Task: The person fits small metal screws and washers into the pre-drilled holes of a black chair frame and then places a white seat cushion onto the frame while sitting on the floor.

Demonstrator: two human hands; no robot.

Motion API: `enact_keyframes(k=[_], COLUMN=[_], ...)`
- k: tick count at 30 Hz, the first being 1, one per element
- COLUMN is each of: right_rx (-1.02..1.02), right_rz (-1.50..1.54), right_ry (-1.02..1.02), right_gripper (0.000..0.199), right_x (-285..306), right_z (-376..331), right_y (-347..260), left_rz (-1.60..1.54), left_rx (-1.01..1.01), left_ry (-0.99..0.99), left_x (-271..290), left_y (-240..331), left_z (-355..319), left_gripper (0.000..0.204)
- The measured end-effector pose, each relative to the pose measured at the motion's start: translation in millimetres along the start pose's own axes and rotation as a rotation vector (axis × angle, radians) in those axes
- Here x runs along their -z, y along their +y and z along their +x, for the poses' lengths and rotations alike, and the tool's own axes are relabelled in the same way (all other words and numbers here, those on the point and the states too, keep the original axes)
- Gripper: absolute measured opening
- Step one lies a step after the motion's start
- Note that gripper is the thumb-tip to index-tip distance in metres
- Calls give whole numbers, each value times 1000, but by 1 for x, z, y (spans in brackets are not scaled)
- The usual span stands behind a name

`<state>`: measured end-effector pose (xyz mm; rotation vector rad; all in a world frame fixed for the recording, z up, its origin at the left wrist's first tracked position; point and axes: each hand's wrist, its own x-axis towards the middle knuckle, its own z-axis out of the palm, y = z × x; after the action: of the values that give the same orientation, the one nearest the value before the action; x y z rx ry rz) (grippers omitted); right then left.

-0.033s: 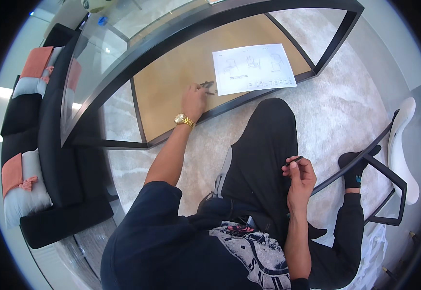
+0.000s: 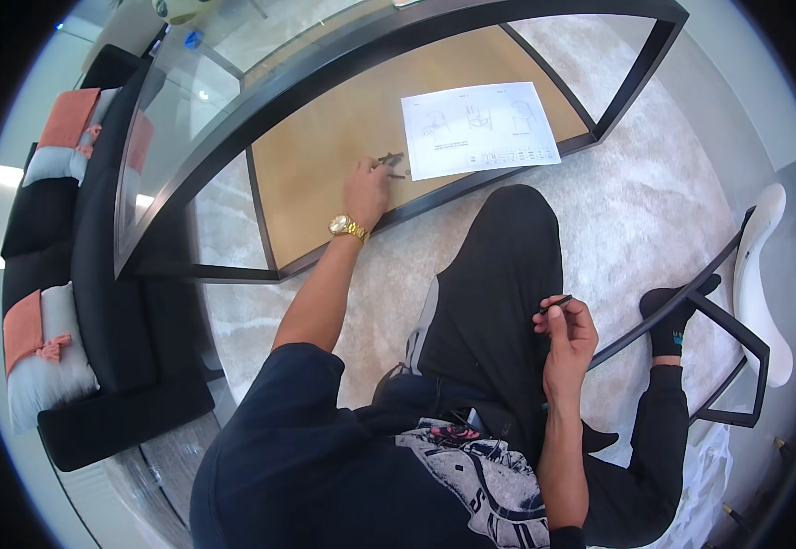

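1. The left hand (image 2: 368, 190) reaches over the tan lower shelf (image 2: 311, 146) of a black-framed desk (image 2: 325, 80), with its back toward the camera. Its fingers bend down at a few small dark parts (image 2: 392, 159); whether they grip one or only touch, I cannot tell.
2. Those parts lie in a loose cluster on the shelf, near its front edge, just left of a printed sheet of paper (image 2: 480, 128).
3. The paper lies flat on the shelf and bears line drawings; its lower right corner reaches the dark front rail.
4. The right hand (image 2: 567, 339) is held up in front of the body, just beside the raised knee in black trousers (image 2: 508, 265). Its thumb and fingers are pinched on a small black piece (image 2: 561, 302), which pokes out past the fingertips.
5. A gold watch (image 2: 350, 227) sits on the left wrist.
6. At the right, a white curved panel (image 2: 764, 293) stands beside a bent black frame (image 2: 732, 320), near a foot in a black sock (image 2: 666, 316).
7. A pale rug (image 2: 375, 320) covers the floor below; a black sofa (image 2: 114, 274) with grey and coral cushions (image 2: 43, 389) stands at the left.
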<state>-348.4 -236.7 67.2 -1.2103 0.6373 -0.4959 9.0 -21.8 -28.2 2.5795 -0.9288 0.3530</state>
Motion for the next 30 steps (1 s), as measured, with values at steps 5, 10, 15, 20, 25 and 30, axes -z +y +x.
enact_keyframes(k=[5, 10, 15, 20, 25, 30], right_rx=[4, -11, -12, -18, 5, 21], right_rz=[-2, 38, 24, 15, 0, -30], right_ry=[20, -4, -2, 6, -14, -14], right_gripper=[11, 11, 9, 9, 11, 12], right_x=[4, 2, 2, 0, -1, 1], right_z=[2, 1, 1, -1, -4, -1], right_y=[2, 6, 4, 2, 1, 0], left_rz=[-144, -182, -110, -111, -30, -51], left_rx=[230, 482, 421, 117, 118, 151], left_ry=[162, 158, 154, 134, -61, -57], left_x=[16, 19, 19, 16, 1, -5], left_y=[-3, -70, -62, -3, 4, 7], left_z=[-9, -43, -48, -13, 2, 1], left_gripper=[10, 10, 12, 15, 16, 15])
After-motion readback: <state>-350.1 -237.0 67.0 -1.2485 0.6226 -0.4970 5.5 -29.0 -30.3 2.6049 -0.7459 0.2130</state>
